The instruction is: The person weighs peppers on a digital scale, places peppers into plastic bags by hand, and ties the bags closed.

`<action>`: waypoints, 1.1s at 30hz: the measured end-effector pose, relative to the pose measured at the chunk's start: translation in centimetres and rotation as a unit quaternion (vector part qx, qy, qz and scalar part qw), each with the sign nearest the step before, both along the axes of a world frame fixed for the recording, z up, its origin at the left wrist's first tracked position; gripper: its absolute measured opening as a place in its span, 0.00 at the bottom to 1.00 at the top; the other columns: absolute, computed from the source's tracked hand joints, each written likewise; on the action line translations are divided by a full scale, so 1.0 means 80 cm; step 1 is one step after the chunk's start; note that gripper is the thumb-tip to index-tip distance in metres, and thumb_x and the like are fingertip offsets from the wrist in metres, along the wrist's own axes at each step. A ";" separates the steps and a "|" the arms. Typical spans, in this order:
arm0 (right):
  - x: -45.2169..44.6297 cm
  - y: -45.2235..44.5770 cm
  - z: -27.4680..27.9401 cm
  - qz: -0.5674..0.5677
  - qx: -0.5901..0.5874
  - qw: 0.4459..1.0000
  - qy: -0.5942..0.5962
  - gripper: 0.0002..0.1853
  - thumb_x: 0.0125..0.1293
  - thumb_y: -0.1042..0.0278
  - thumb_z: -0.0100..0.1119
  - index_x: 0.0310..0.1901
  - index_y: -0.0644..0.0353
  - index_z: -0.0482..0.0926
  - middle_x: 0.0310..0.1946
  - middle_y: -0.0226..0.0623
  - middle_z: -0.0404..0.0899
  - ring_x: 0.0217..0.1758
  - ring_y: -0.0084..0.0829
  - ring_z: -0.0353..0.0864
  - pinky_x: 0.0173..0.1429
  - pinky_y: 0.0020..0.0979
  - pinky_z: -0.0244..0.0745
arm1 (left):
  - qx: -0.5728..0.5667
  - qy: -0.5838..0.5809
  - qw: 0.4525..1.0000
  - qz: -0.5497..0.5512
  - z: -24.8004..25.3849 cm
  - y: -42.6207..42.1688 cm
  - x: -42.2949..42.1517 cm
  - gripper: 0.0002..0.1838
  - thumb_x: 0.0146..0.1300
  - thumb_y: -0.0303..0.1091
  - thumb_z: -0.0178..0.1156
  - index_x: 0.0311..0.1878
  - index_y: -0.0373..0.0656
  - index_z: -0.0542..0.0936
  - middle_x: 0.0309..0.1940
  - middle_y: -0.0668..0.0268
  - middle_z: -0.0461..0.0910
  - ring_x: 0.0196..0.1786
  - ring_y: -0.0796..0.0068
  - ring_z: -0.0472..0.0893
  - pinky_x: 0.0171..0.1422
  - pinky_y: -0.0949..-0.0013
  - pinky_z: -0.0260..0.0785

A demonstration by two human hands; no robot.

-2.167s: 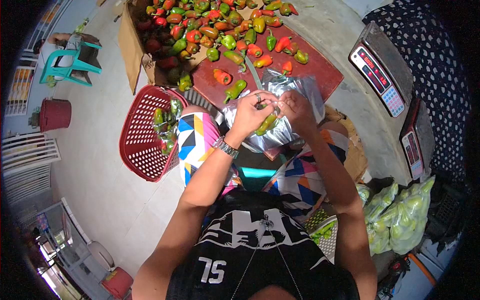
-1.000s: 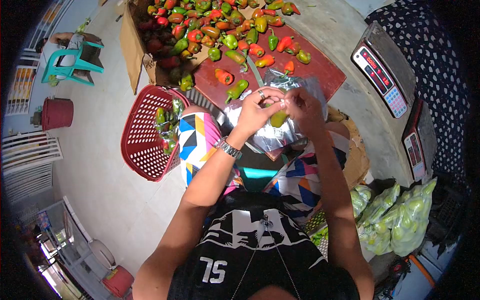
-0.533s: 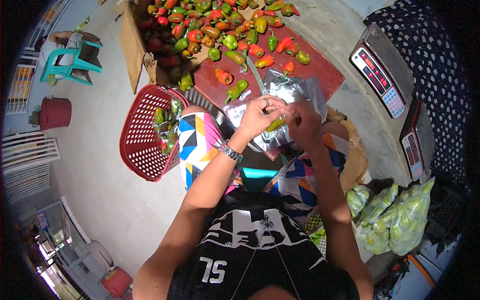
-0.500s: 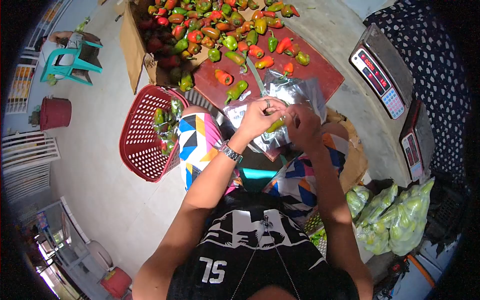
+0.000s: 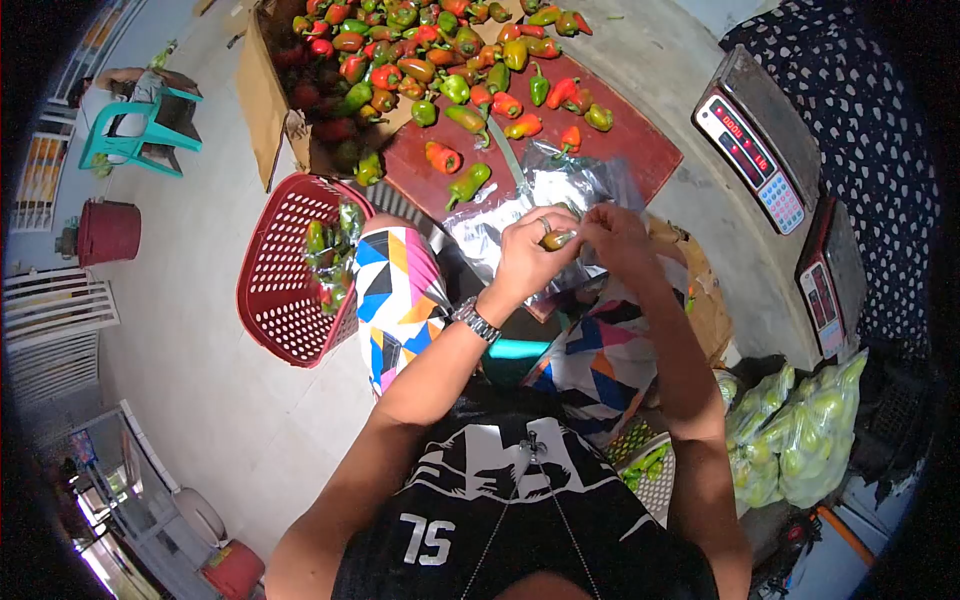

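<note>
Over clear plastic bags (image 5: 480,240) at the near edge of a red board (image 5: 630,145), my left hand (image 5: 533,252) is closed around a green pepper (image 5: 556,240). My right hand (image 5: 614,236) is pinched beside it at the pepper's right end; whatever lies between its fingertips is too small to make out. A knife (image 5: 506,155) lies on the board beyond my hands. Several loose red and green peppers (image 5: 467,184) are spread on the board, with a large heap at the cardboard box (image 5: 263,110).
A red basket (image 5: 285,290) with bagged peppers (image 5: 330,250) stands at the left. Two digital scales (image 5: 745,150) are at the right, above filled plastic bags (image 5: 820,440). Farther left are a teal chair (image 5: 150,130) with a person partly visible, and a red bucket (image 5: 110,230).
Both hands have moved slightly right and toward me. The pepper has turned in my left hand and less of it shows below the fingers.
</note>
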State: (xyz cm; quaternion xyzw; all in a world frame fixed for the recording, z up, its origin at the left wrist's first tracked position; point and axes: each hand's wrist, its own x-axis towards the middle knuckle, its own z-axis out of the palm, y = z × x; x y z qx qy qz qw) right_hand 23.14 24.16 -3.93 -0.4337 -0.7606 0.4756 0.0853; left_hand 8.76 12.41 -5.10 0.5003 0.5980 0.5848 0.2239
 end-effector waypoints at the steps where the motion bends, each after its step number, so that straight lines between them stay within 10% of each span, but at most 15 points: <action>1: 0.001 -0.001 -0.007 -0.019 -0.040 0.998 0.038 0.14 0.64 0.60 0.63 0.36 0.66 0.83 0.34 0.48 0.85 0.40 0.43 0.86 0.48 0.45 0.78 | 0.010 0.000 1.000 0.002 -0.001 0.000 -0.001 0.10 0.56 0.23 0.74 0.41 0.39 0.86 0.46 0.60 0.89 0.49 0.65 0.89 0.56 0.65 0.80; 11: -0.009 -0.023 -0.005 -0.123 -0.196 0.961 0.148 0.14 0.70 0.60 0.62 0.40 0.66 0.82 0.30 0.37 0.83 0.37 0.30 0.83 0.43 0.37 0.77 | 0.056 0.093 0.992 0.058 -0.013 -0.004 0.000 0.09 0.60 0.24 0.73 0.43 0.38 0.86 0.47 0.59 0.89 0.49 0.60 0.89 0.56 0.64 0.80; 16: -0.014 -0.021 0.022 0.036 0.207 0.971 0.111 0.09 0.68 0.64 0.64 0.39 0.63 0.82 0.31 0.42 0.82 0.37 0.42 0.86 0.43 0.43 0.79 | 0.063 0.105 0.992 0.027 -0.014 -0.007 -0.012 0.08 0.63 0.24 0.71 0.45 0.38 0.88 0.47 0.58 0.89 0.49 0.58 0.88 0.55 0.63 0.80; 22: -0.014 0.012 0.024 0.171 0.298 0.934 0.101 0.07 0.65 0.66 0.66 0.38 0.61 0.82 0.32 0.46 0.82 0.38 0.50 0.86 0.43 0.46 0.80 | -0.004 -0.024 0.999 0.022 -0.004 -0.005 -0.012 0.04 0.65 0.23 0.69 0.42 0.37 0.87 0.45 0.57 0.89 0.48 0.58 0.88 0.55 0.63 0.80; 33: -0.012 0.013 -0.014 -0.021 -0.077 0.992 0.094 0.14 0.67 0.61 0.64 0.34 0.65 0.83 0.31 0.42 0.86 0.36 0.28 0.85 0.44 0.38 0.78 | 0.088 0.158 0.983 -0.031 -0.010 -0.006 -0.024 0.06 0.61 0.16 0.61 0.39 0.37 0.80 0.44 0.57 0.86 0.50 0.53 0.85 0.54 0.57 0.78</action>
